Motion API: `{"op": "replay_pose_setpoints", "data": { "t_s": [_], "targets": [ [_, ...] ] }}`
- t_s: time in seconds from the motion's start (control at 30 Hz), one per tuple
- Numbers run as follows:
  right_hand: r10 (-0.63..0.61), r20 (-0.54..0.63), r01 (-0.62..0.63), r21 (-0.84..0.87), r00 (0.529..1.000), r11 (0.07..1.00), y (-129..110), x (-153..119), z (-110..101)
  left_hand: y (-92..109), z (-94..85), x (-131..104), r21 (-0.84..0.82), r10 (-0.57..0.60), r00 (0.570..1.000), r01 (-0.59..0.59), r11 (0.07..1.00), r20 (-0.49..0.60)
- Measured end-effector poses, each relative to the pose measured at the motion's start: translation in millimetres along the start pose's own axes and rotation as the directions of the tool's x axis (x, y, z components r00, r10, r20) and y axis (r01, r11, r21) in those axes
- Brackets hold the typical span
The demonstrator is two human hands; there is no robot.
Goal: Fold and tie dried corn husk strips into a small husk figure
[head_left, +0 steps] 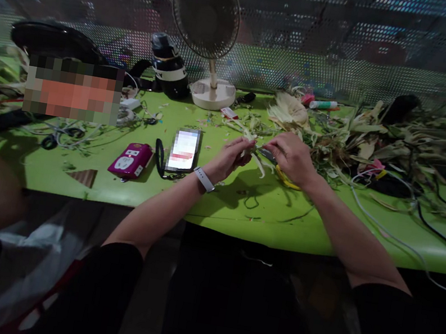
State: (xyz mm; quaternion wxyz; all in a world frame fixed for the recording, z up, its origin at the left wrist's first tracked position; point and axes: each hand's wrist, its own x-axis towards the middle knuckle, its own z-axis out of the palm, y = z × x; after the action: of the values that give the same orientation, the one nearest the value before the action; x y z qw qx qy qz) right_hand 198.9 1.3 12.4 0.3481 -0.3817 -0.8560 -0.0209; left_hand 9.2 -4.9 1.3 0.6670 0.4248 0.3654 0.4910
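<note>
Black clothing nearest, then green table with a fan stood at the back, probably out of the arms' way, beside a capped dark bottle, contents hidden. Person's right hand is closed round a yellow-handled tool, likely scissors; left hand pinches a pale stalk above the table, seemingly steadying it near the tool's dark end.
</note>
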Motion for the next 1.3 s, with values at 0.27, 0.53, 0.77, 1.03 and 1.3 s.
{"op": "replay_pose_setpoints", "data": {
  "t_s": [0.27, 0.53, 0.77, 1.03, 1.3],
  "targets": [
    [-0.004, -0.018, 0.004, -0.031, 1.0, 1.0, 2, -1, 2, -1, -1.4, 1, 0.028, 0.02, 0.998, -0.022, 0.999, 0.054],
    [0.044, -0.104, -0.053, -0.085, 0.994, 0.995, 14, 0, 5, -5, -6.4, 4, 0.069, 0.041, 0.994, -0.048, 0.996, 0.097],
    [0.121, -0.209, -0.128, -0.02, 0.97, 0.992, 3, 1, -4, -7, -6.5, 6, 0.07, 0.057, 0.997, -0.06, 0.996, 0.042],
    [0.154, 0.137, -0.163, 0.056, 0.979, 0.985, -10, -2, -6, -4, -8.3, 7, 0.081, 0.023, 0.999, -0.027, 0.996, 0.047],
    [0.145, 0.119, -0.14, -0.054, 0.982, 0.989, -3, -1, -2, -2, -6.3, 1, 0.215, 0.011, 0.997, -0.027, 0.976, 0.074]
  ]
}}
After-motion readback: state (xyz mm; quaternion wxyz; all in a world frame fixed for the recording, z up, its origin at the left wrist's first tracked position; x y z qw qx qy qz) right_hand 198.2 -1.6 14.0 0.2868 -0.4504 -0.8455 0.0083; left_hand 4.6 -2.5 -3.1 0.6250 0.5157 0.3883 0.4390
